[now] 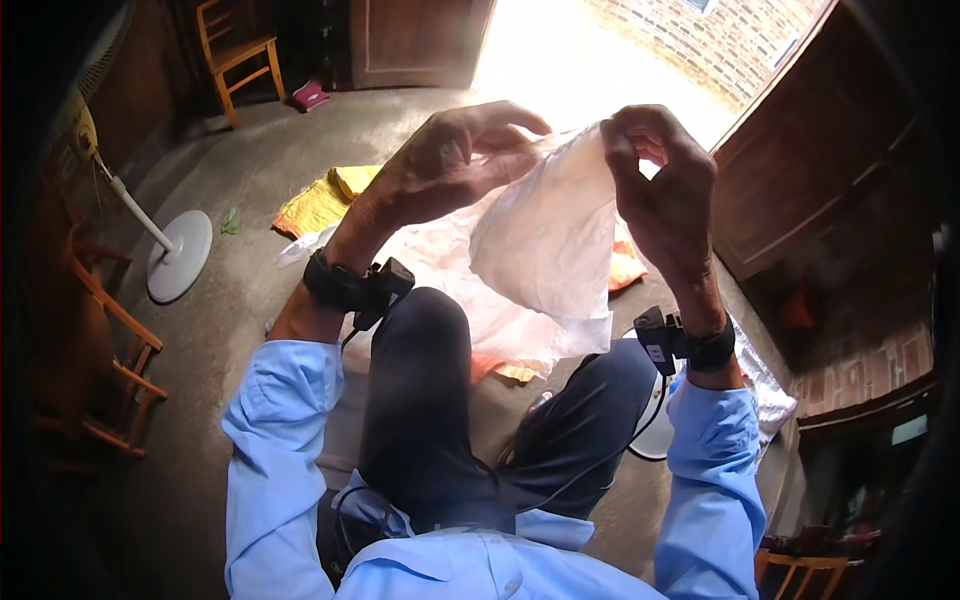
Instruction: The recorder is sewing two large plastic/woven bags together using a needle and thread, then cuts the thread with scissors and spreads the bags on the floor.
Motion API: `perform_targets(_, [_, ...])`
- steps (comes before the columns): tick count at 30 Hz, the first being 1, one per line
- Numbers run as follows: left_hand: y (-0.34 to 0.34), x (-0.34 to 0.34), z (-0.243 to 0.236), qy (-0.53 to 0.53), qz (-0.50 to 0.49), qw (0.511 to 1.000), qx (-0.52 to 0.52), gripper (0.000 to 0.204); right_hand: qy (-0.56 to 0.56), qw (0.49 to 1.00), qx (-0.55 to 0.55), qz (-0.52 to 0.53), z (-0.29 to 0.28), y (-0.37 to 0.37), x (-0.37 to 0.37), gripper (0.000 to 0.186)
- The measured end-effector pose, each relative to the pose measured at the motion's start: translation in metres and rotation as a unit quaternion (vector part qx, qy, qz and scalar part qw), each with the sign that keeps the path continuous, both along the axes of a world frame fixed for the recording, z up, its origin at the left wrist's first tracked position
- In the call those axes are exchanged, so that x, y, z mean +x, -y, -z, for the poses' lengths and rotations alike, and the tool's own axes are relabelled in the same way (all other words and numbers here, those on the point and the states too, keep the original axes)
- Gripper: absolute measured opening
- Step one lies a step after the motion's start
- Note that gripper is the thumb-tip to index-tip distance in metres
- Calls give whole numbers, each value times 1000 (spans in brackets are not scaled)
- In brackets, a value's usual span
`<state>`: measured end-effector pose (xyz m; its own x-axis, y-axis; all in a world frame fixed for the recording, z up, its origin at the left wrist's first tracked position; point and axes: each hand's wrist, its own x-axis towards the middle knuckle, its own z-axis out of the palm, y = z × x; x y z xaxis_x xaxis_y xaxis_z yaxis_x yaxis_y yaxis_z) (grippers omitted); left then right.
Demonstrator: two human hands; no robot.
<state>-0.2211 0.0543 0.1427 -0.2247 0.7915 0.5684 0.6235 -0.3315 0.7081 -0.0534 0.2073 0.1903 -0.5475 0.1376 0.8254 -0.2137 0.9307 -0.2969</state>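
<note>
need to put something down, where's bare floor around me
Bare floor lies between the low wooden chair and the left sleeve, and between the fan base and the far chair. It's crowded ahead of the knees: white sheeting, yellow sack.

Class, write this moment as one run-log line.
white sheet: held up | right hand: pinching its top edge | left hand: at its top edge, grip unclear | yellow material: on floor | fan: standing left

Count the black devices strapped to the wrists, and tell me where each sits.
2: the left device between the left hand and left sleeve; the right device between the right hand and right sleeve.
</note>
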Motion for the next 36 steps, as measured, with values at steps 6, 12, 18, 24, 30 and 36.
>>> perform_targets(6, [15, 5, 3, 92, -3, 995, 33, 43, 6, 995, 26, 98, -19, 1, 10, 8])
perform_targets(12, [24, 23, -14, 106, 64, 992, -10, 70, -15, 992, 93, 89, -16, -4, 18, 8])
perform_targets(18, [28, 46, -5, -85, -68, 994, 20, 46, -10, 992, 97, 78, -12, 12, 23, 9])
perform_targets(24, [21, 49, 10, -89, -49, 993, 52, 25, -16, 998, 57, 30, -9, 14, 43, 8])
perform_targets(30, [12, 47, 33, 47, 84, 994, 52, 26, 10, 1000, 9, 13, -4, 14, 73, 10])
perform_targets(36, [2, 46, 45, 112, 183, 977, -12, 27, 31, 999, 3, 11, -2, 11, 91, 13])
